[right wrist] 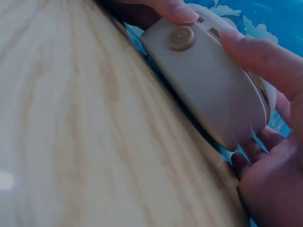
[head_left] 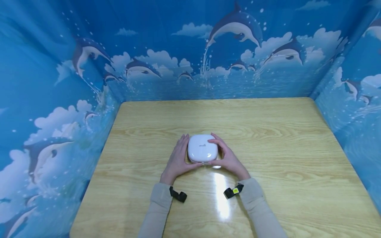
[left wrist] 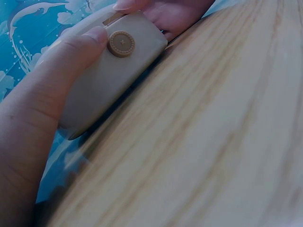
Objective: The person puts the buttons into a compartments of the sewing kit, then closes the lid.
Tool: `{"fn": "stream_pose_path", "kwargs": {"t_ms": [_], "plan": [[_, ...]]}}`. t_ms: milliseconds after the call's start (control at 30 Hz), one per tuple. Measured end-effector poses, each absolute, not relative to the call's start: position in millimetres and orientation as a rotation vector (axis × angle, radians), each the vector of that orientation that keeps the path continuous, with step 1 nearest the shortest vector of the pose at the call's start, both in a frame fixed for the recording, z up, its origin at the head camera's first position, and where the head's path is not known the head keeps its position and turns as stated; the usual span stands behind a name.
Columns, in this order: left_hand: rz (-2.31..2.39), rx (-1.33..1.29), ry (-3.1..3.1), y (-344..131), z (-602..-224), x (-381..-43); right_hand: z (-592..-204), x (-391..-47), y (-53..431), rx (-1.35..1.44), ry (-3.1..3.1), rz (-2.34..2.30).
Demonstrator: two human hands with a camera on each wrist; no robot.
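A glossy white box (head_left: 202, 150) with rounded corners and small dark lettering on its lid rests on the table between both hands. On its front, a round tan knob (left wrist: 121, 44) with a beaded rim shows in both wrist views. My left hand (head_left: 178, 159) holds the box's left side, fingers along the wall and thumb at the front seam. From the right, my right hand (head_left: 229, 158) grips it, with thumb (right wrist: 248, 49) at the front seam and a finger over the lid's edge. A gold-coloured strip shows along the seam. The inside of the box is hidden.
The light wood-grain table (head_left: 268, 142) carries a bright glare patch in front of the box. Blue curtains (head_left: 190, 43) printed with dolphins surround it at the back and sides. Each wrist wears a black camera mount (head_left: 178, 195) near the sleeve cuff.
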State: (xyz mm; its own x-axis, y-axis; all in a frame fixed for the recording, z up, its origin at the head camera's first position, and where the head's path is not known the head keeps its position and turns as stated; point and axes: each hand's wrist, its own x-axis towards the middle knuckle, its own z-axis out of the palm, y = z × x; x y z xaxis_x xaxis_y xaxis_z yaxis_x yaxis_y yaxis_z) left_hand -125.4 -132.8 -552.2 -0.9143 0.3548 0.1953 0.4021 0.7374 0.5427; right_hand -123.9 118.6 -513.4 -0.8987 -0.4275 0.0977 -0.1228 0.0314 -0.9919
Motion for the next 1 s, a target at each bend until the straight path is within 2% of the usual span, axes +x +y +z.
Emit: {"fn": "stream_pose_path", "kwargs": {"t_ms": [1000], "plan": [[-0.92, -0.627, -2.856, -132.4, -552.8, -125.6, -514.3, -124.3, 117.9, -0.603, 2.124, -1.945]]}}
